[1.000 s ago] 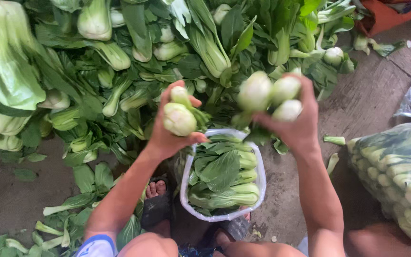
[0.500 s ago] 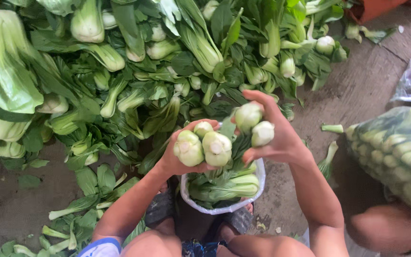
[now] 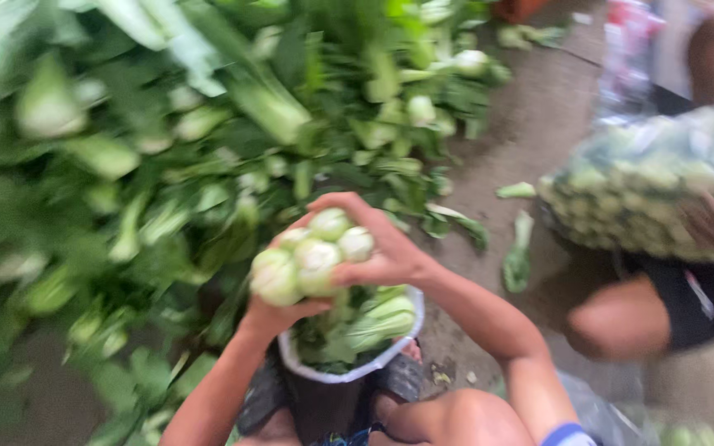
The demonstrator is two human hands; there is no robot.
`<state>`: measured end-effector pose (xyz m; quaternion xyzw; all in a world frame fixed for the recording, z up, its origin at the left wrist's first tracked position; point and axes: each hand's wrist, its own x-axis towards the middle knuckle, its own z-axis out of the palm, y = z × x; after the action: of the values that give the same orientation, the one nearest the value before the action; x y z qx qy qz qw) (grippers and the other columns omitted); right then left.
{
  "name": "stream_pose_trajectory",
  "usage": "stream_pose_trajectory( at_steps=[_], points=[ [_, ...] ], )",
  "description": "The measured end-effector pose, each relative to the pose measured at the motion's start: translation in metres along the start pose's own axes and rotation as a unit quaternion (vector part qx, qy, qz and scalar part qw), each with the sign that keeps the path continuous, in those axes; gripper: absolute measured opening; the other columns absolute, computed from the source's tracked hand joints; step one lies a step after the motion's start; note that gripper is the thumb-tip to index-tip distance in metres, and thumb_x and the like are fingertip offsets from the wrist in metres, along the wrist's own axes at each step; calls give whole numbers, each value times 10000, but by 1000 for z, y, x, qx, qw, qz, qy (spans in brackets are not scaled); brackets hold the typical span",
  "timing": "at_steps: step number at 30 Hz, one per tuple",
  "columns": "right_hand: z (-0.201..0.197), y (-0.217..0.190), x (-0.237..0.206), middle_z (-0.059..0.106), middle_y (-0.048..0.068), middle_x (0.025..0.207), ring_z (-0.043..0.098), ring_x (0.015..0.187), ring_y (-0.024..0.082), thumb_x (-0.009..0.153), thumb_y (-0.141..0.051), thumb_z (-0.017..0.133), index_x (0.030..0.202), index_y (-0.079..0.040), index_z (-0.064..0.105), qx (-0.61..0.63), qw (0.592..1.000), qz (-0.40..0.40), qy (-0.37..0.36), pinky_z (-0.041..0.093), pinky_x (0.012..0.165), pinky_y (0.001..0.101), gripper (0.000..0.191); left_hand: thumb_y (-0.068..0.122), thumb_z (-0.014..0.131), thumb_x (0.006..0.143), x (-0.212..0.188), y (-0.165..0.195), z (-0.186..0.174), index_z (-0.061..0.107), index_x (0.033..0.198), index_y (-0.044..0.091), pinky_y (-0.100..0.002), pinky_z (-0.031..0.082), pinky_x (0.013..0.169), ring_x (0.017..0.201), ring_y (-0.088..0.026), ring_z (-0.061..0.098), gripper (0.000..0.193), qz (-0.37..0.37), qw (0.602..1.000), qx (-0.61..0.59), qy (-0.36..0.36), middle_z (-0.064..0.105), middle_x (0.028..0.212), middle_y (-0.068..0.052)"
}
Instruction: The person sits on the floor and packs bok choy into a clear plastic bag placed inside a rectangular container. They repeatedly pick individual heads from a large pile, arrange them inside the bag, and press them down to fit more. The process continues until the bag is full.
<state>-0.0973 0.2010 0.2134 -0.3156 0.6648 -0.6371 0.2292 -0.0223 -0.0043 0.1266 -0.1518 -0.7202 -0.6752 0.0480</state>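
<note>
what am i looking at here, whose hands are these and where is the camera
The camera sits on a person's head and looks down, so the two bare arms reaching up from the bottom are their own. The left hand and right hand together hold a bunch of bok choy, pale stem ends facing the camera, above a white plastic bag already partly filled with greens. A large heap of loose bok choy lies on the ground. At right, another person holds a packed clear bag. The picture is motion-blurred.

Bare forearms, a blue-and-white band (image 3: 568,433) at the right upper arm, dark sandals (image 3: 398,378)
</note>
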Motion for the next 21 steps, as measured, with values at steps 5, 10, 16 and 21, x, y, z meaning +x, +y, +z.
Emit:
stream_pose_trajectory(
  at_steps=[5,10,16,21],
  points=[
    [0,-10,-16,656,88,1339,626,1216,153,863,-438,868,1493,-77,430,-2,1000,-18,0,531,1120,352,848,263,990,571,-20,10,0,433,1459,16,-368,500,1092,1243,-203,603,1077,-40,994,-95,42,574,1366,-75],
    [7,-13,-18,667,75,1278,641,1185,151,855,-418,830,1509,-78,443,-11,1000,6,-19,542,1081,336,833,256,970,524,-29,21,6,487,1439,15,-337,519,1037,1165,-176,632,1062,-37,996,-22,78,609,1304,-72],
    [6,-15,-28,676,57,1300,649,1227,162,859,-445,837,1533,-82,429,-50,998,-33,-32,522,1112,324,867,216,937,649,-48,19,7,486,1446,-1,-346,521,1051,1176,-196,642,941,-71,991,-96,54,639,1302,-89],
    [16,-1,-32,643,42,1373,619,1284,181,901,-667,746,1535,-114,402,-11,998,-67,-9,468,1163,338,909,190,873,777,-76,-31,7,460,1486,33,-351,506,1040,1227,-199,613,836,-96,963,-244,61,597,1385,-71]
  ],
)
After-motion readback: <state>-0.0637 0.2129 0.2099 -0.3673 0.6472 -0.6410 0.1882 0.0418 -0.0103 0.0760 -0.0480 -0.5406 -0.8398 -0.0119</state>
